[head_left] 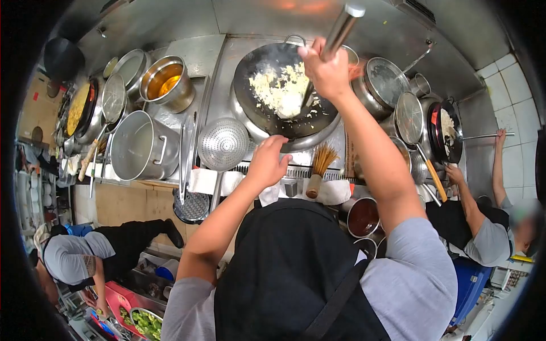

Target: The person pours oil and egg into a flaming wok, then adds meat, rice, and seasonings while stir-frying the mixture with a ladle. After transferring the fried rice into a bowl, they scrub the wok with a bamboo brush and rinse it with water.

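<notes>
My right hand (pixel 325 69) grips the thick metal handle of a wok ladle (pixel 341 34), which slants down into a large black wok (pixel 256 108). The ladle's head lies in the food at the wok's middle. Pale yellow and white scrambled pieces, like egg with rice (pixel 276 85), cover the wok's bottom, with light steam over them. My left hand (pixel 269 162) is at the wok's near rim, fingers bent over the edge and thumb apart below. A perforated strainer (pixel 223 143) lies just left of that hand, and a bamboo brush (pixel 319 170) stands to its right.
A deep metal pot (pixel 142 145) and a pot of amber liquid (pixel 166 84) stand left. Lidded pots (pixel 388 81) and a mesh skimmer (pixel 409 117) crowd the right. One co-worker (pixel 483 227) handles another wok (pixel 446 133); another person (pixel 79 256) bends by a vegetable bowl (pixel 147 324).
</notes>
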Tool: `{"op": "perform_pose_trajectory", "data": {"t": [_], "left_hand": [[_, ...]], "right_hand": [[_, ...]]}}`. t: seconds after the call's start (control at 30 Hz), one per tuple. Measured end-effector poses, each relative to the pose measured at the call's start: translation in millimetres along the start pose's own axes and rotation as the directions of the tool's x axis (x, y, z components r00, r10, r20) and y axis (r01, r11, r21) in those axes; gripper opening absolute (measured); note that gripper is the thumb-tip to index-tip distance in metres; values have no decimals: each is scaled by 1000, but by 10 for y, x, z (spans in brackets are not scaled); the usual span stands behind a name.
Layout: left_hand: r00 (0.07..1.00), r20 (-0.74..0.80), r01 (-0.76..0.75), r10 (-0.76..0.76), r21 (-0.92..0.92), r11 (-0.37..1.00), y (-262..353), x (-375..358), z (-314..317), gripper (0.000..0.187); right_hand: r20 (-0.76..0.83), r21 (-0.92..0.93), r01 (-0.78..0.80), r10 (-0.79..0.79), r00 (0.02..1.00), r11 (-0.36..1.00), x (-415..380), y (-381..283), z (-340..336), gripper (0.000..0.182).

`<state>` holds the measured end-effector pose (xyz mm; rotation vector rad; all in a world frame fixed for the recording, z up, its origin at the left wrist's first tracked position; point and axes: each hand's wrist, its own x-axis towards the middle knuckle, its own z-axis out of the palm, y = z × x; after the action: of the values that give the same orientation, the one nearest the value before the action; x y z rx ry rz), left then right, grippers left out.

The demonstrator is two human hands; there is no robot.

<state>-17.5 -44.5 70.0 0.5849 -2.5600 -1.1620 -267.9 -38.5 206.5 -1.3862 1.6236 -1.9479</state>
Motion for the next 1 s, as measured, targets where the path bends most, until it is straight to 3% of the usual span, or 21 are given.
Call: {"op": "perform_pose_trajectory", "data": {"t": [0.03,0.1,0.13,0.17,0.2,0.27,0.3,0.33,0.4,0.47,0.5,0.57,0.63,0.67,0.73,0.8,0.87,0.9,0.93,0.97,1.0], "left_hand": [[997,-52,-60,64,69,996,-82,2,71,46],[986,-63,-139,155,207,968,-199,21,205,45],[985,-65,-144,161,209,967,-239,43,247,45],[988,-19,-142,150,240,960,-269,103,277,44],[991,24,-136,134,268,954,-280,166,297,43],[991,8,-128,132,289,949,-285,309,336,34],[993,87,-109,86,322,940,-314,402,354,32],[987,154,-97,44,359,928,-338,486,376,35],[987,100,-156,128,378,912,-407,452,416,42],[988,57,-153,142,350,924,-228,248,311,39],[986,16,-164,168,339,926,47,0,152,38],[983,27,-184,183,239,954,606,-322,-227,36],[986,70,-163,151,207,965,680,-350,-278,33],[989,77,-138,125,205,969,572,-195,-228,30],[990,76,-137,123,215,967,255,-43,41,32],[996,24,-90,87,286,954,-138,1,459,35],[989,136,-96,52,344,934,-322,-292,653,40],[960,279,-81,-21,350,933,-305,-500,587,39],[876,446,58,-185,284,957,-75,-636,317,42],[832,521,104,-192,193,976,-214,-782,314,40],[837,515,155,-186,102,983,29,-850,73,40]], "right_hand": [[-50,-182,-14,5,999,983,-59,145,-115,37],[-260,-88,-127,101,960,988,278,399,-727,37],[-413,24,-107,107,904,994,445,433,-988,37],[-549,21,-18,27,835,1000,552,443,-1138,37],[-564,133,59,27,825,989,543,307,-1146,37],[-697,-75,20,-67,713,997,284,434,-863,38],[-592,-10,105,-90,801,994,68,715,-723,38],[-573,19,63,-41,819,998,-55,681,-449,37],[-420,171,-65,133,898,983,-24,559,-261,39],[-312,196,-262,314,897,945,158,-113,-170,40],[-178,291,-385,445,878,876,281,-301,-293,41],[-66,341,-441,489,870,830,388,-631,-423,35],[20,400,-467,501,865,789,476,-616,-528,31],[27,399,-468,500,866,788,501,-540,-430,31],[-367,158,-333,368,854,930,490,-212,-130,33],[-374,117,-207,236,897,971,506,130,-66,35],[-421,-39,-21,3,907,999,711,160,-213,32],[-411,80,-16,48,910,997,717,-41,-241,28],[-398,201,-9,90,913,980,731,-382,-232,26],[-435,174,-95,163,885,980,736,-681,-196,32],[-439,172,-94,161,884,981,700,-833,-185,32]]}}
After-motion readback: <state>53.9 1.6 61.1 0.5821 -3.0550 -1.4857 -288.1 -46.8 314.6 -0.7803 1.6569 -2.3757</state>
